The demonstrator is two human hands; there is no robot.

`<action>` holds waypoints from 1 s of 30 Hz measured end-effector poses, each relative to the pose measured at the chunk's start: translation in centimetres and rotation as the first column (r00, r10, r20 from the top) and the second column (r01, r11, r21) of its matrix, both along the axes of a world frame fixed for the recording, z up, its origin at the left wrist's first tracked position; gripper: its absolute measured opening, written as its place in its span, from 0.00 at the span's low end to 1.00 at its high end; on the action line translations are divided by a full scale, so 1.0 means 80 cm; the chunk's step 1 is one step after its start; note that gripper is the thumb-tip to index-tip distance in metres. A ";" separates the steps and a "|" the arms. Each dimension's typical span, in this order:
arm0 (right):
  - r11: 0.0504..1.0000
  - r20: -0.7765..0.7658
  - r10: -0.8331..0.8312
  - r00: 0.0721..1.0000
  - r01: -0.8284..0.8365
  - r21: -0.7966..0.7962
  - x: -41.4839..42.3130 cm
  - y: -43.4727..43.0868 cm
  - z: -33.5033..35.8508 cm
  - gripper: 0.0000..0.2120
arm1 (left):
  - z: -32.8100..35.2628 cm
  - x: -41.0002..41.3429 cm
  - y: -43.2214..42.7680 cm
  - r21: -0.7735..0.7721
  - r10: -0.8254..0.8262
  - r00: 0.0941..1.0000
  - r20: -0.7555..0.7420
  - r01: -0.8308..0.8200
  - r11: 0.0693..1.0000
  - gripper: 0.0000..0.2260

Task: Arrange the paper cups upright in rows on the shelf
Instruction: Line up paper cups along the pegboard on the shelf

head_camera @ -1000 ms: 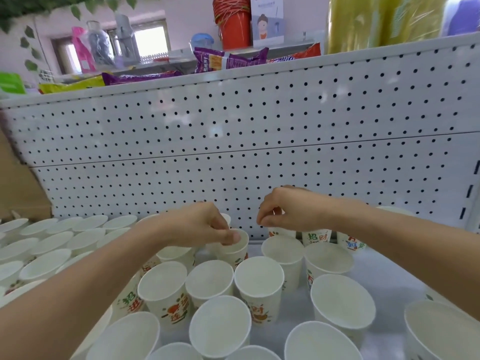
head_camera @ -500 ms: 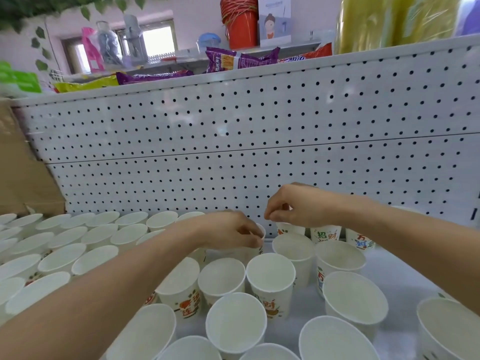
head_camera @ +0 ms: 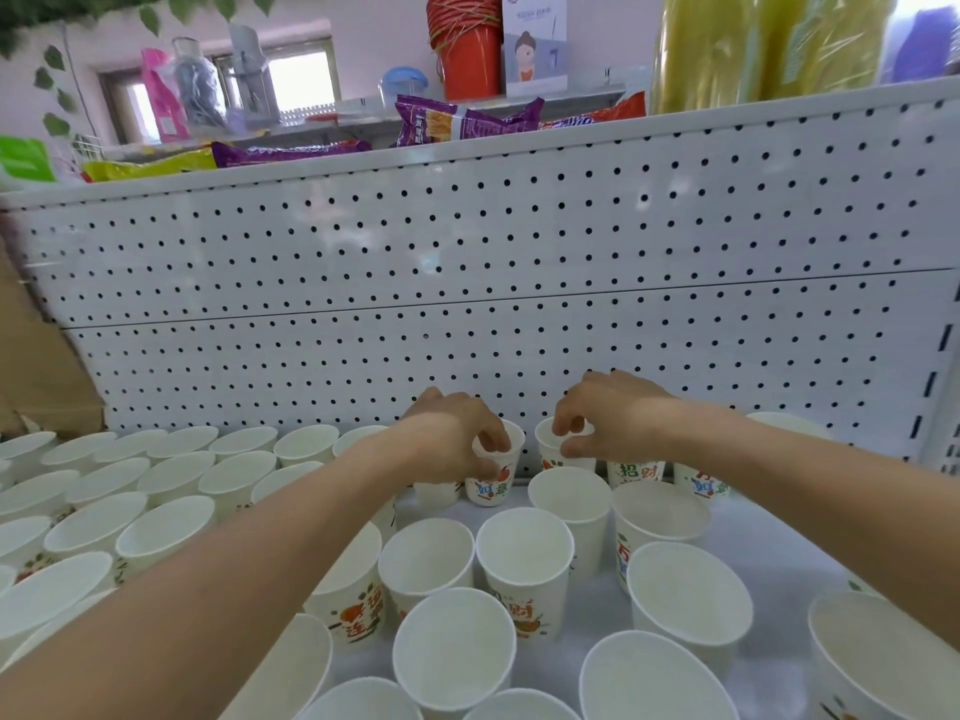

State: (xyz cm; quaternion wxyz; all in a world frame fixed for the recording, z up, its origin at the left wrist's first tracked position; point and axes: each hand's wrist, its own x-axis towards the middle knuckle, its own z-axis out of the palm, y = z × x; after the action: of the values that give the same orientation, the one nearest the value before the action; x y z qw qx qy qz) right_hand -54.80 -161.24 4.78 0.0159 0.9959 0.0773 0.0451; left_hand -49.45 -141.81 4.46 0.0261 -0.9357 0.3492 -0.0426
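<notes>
Ahead of me the white pegboard panel (head_camera: 467, 252) backs the shelf (head_camera: 769, 532). Above it lie purple snack packets (head_camera: 457, 122) in front of a stack of red buckets (head_camera: 462, 44). A cardboard box (head_camera: 36, 376) stands at the far left.

On the left of the shelf the paper cups (head_camera: 171, 480) stand upright in rows, rim against rim. Nearer me and to the right, loose cups (head_camera: 524, 558) stand upright too, some touching, some apart.

My forearms cross over several cups and hide their sides. The nearest ones are cut off by the bottom edge, and most of the print is turned away or too small to read.

My left hand (head_camera: 457, 439) curls its fingers over the rim of the left cup (head_camera: 493, 480), close to the foot of the pegboard. My right hand (head_camera: 608, 418) pinches the rim of the right cup (head_camera: 550, 459), just beside it. A nearer cup hides its base.

The 2 hands are apart, each gripping its own cup. I cannot tell whether either cup is lifted off the shelf.
</notes>
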 end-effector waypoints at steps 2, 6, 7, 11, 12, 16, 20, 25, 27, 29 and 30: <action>1.000 -0.011 0.006 1.000 -0.006 0.013 0.003 0.001 -0.003 0.10 | -0.001 0.003 -0.003 -0.011 0.013 1.000 0.007 -0.013 1.000 0.12; 0.999 -0.029 0.024 0.999 -0.023 0.037 0.005 0.004 -0.005 0.06 | -0.006 0.010 -0.006 -0.091 0.014 0.999 -0.046 -0.019 0.996 0.10; 0.999 -0.032 0.032 0.999 -0.031 0.034 0.005 0.005 -0.005 0.06 | -0.008 0.012 -0.005 -0.114 0.013 0.998 -0.063 -0.020 0.993 0.10; 0.999 -0.031 0.040 0.999 -0.040 0.021 0.006 0.005 -0.006 0.07 | -0.008 0.015 0.003 -0.170 0.000 0.989 -0.146 -0.025 0.985 0.11; 0.999 -0.028 0.039 0.999 -0.039 0.022 0.006 0.005 -0.005 0.07 | -0.004 0.014 0.009 -0.226 -0.015 0.986 -0.167 -0.024 0.974 0.12; 0.998 0.026 0.049 0.998 -0.050 0.040 0.006 0.005 -0.001 0.09 | 0.020 0.024 0.040 -0.374 0.077 0.997 0.011 -0.067 0.925 0.13; 0.997 0.053 0.062 0.997 -0.065 0.052 0.007 0.010 0.001 0.10 | 0.016 0.040 0.046 0.122 0.289 0.931 0.224 -0.321 0.939 0.32; 0.997 0.032 0.067 0.997 -0.068 0.036 0.007 0.011 -0.002 0.10 | 0.008 0.040 0.037 0.200 0.252 0.955 0.156 -0.281 0.939 0.26; 0.997 0.032 0.061 0.998 -0.062 0.040 0.006 0.010 -0.002 0.10 | 0.012 0.042 0.043 0.119 0.251 0.967 -0.035 -0.246 0.962 0.23; 0.997 0.031 0.057 0.998 -0.059 0.049 0.007 0.009 -0.003 0.10 | 0.019 0.042 0.050 0.069 0.230 0.957 -0.180 -0.221 0.973 0.24; 0.997 0.027 0.058 0.998 -0.059 0.049 0.007 0.009 -0.003 0.10 | 0.020 0.041 0.053 0.060 0.219 0.955 -0.200 -0.212 0.976 0.24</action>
State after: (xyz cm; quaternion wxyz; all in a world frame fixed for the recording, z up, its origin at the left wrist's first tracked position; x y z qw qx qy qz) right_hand -54.23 -160.49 4.50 -0.0090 0.9926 0.1050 0.0602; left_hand -46.18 -137.60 6.10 0.0121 -0.9669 0.2467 0.0638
